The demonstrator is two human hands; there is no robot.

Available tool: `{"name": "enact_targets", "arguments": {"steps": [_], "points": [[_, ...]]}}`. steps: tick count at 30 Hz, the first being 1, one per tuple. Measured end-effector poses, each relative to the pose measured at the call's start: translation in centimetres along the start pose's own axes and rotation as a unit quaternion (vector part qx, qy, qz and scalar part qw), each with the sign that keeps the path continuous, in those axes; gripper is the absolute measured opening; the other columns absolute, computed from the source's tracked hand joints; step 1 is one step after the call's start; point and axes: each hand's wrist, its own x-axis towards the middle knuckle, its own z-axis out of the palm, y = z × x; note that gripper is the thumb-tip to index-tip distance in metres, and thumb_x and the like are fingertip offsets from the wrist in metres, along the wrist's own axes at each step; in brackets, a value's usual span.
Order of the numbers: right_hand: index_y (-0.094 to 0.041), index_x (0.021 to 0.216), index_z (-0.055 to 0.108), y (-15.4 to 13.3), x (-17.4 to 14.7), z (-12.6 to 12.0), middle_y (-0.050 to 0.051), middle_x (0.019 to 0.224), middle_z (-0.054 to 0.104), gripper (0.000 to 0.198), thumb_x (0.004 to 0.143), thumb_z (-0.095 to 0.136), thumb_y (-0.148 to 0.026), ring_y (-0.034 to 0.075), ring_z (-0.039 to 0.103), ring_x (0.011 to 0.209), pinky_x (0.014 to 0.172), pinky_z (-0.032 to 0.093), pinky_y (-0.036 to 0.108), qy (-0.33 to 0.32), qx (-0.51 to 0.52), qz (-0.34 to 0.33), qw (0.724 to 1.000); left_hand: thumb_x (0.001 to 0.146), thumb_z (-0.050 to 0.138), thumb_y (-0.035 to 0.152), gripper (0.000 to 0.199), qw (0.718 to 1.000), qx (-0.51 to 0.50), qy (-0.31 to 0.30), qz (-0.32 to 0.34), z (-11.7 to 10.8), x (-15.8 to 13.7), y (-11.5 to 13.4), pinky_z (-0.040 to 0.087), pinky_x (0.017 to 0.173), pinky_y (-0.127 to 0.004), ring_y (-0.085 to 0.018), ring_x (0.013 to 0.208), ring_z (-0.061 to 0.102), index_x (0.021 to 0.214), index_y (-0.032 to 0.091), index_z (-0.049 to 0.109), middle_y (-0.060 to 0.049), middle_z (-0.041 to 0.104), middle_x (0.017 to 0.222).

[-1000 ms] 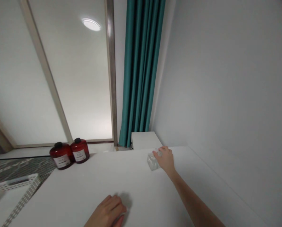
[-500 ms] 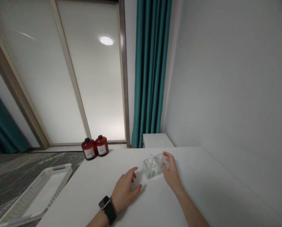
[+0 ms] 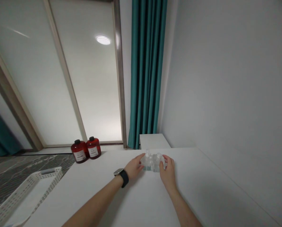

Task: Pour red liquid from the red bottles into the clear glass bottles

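A clear, see-through piece [image 3: 152,163], like a pair of small boxy containers with rounded knobs on top, stands on the white table; its exact kind is hard to make out. Against its left side rests my left hand [image 3: 134,167], with a dark watch on the wrist, the fingers curled round the edge. My right hand [image 3: 167,170] grips the opposite side between thumb and fingers. Both hands partly cover its ends.
Two red bottles [image 3: 93,148] with black caps and white labels stand at the table's far left corner. A white perforated basket [image 3: 43,172] sits low on the left, beside the table [image 3: 141,201]. Behind are a white cabinet [image 3: 153,141] and a teal curtain [image 3: 146,78].
My left hand has moved forward and right, from open beside the clear piece to holding its left side. The piece has turned squarer to me. The view has shifted slightly right.
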Motion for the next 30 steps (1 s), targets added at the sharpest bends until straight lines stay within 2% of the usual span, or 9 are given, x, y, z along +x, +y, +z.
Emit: {"name": "enact_targets", "arguments": {"steps": [4, 7, 11, 13, 16, 18, 20, 25, 30], "points": [[-0.017, 0.113, 0.056, -0.1, -0.1, 0.0, 0.014, 0.108, 0.055, 0.033, 0.084, 0.049, -0.031, 0.031, 0.053, 0.103, 0.092, 0.046, 0.051, 0.019, -0.03, -0.002, 0.999, 0.078, 0.053, 0.007, 0.061, 1.0, -0.013, 0.008, 0.016, 0.8, 1.9, -0.3, 0.041, 0.111, -0.041, -0.026, 0.125, 0.056, 0.138, 0.018, 0.049, -0.011, 0.058, 0.139], [-0.017, 0.113, 0.055, -0.2, -0.1, -0.2, 0.014, 0.108, 0.055, 0.033, 0.085, 0.05, -0.032, 0.031, 0.053, 0.102, 0.09, 0.047, 0.049, 0.023, -0.045, -0.007, 0.999, 0.077, 0.053, 0.007, 0.067, 1.0, -0.009, 0.017, 0.013, 1.5, 1.7, -0.2, 0.042, 0.11, -0.042, -0.026, 0.126, 0.055, 0.142, 0.019, 0.042, -0.011, 0.058, 0.138], [-0.016, 0.119, 0.053, -1.6, -0.1, -0.7, 0.017, 0.115, 0.053, 0.04, 0.082, 0.055, -0.032, 0.036, 0.047, 0.113, 0.098, 0.038, 0.058, 0.045, -0.074, -0.021, 0.996, 0.079, 0.057, 0.012, 0.066, 0.999, 0.021, 0.032, 0.0, 0.9, -0.7, 0.6, 0.041, 0.108, -0.046, -0.03, 0.125, 0.054, 0.143, 0.014, 0.038, -0.017, 0.057, 0.136], [-0.014, 0.123, 0.051, -3.1, -0.3, -1.1, 0.02, 0.123, 0.049, 0.045, 0.082, 0.056, -0.032, 0.038, 0.043, 0.12, 0.1, 0.034, 0.061, 0.066, -0.102, -0.053, 0.991, 0.079, 0.058, 0.013, 0.061, 0.998, 0.044, 0.045, -0.005, -0.2, -2.6, 1.0, 0.04, 0.107, -0.05, -0.032, 0.123, 0.052, 0.138, 0.014, 0.044, -0.017, 0.058, 0.131], [-0.016, 0.124, 0.051, -5.5, -1.2, -1.2, 0.018, 0.123, 0.049, 0.039, 0.087, 0.051, -0.03, 0.036, 0.045, 0.12, 0.099, 0.036, 0.06, 0.074, -0.104, -0.133, 0.983, 0.08, 0.058, 0.014, 0.042, 0.991, 0.122, 0.06, 0.012, -2.7, -5.9, 1.3, 0.044, 0.099, -0.047, -0.03, 0.115, 0.055, 0.122, 0.02, 0.056, -0.011, 0.06, 0.123], [-0.019, 0.123, 0.051, -6.8, -2.2, -1.1, 0.015, 0.121, 0.051, 0.036, 0.088, 0.049, -0.027, 0.033, 0.048, 0.117, 0.099, 0.039, 0.058, 0.039, -0.071, -0.178, 0.981, 0.082, 0.056, 0.013, 0.033, 0.985, 0.153, 0.084, 0.015, -4.7, -8.4, 0.9, 0.046, 0.094, -0.045, -0.029, 0.109, 0.056, 0.113, 0.021, 0.059, -0.009, 0.062, 0.117], [-0.022, 0.122, 0.052, -7.6, -3.5, -0.6, 0.013, 0.118, 0.053, 0.033, 0.089, 0.047, -0.025, 0.032, 0.05, 0.115, 0.099, 0.04, 0.057, -0.019, -0.046, -0.204, 0.978, 0.083, 0.053, 0.014, 0.032, 0.981, 0.153, 0.119, 0.003, -6.6, -11.1, 0.0, 0.046, 0.092, -0.044, -0.028, 0.106, 0.057, 0.114, 0.022, 0.058, -0.009, 0.063, 0.113], [-0.028, 0.121, 0.054, -7.7, -6.6, 1.3, 0.01, 0.115, 0.058, 0.031, 0.091, 0.047, -0.023, 0.03, 0.056, 0.109, 0.095, 0.046, 0.055, -0.156, -0.007, -0.241, 0.958, 0.086, 0.047, 0.018, 0.042, 0.955, 0.12, 0.254, -0.096, -10.8, -17.0, -4.3, 0.048, 0.09, -0.045, -0.027, 0.097, 0.06, 0.127, 0.02, 0.047, -0.008, 0.063, 0.1], [-0.031, 0.124, 0.054, -7.2, -8.8, 3.1, 0.009, 0.114, 0.062, 0.033, 0.092, 0.048, -0.023, 0.029, 0.061, 0.106, 0.089, 0.053, 0.051, -0.233, -0.004, -0.291, 0.928, 0.08, 0.055, 0.022, 0.049, 0.905, 0.131, 0.37, -0.162, -14.7, -18.5, -9.3, 0.049, 0.091, -0.047, -0.029, 0.097, 0.061, 0.128, 0.015, 0.046, -0.01, 0.062, 0.103]]}}
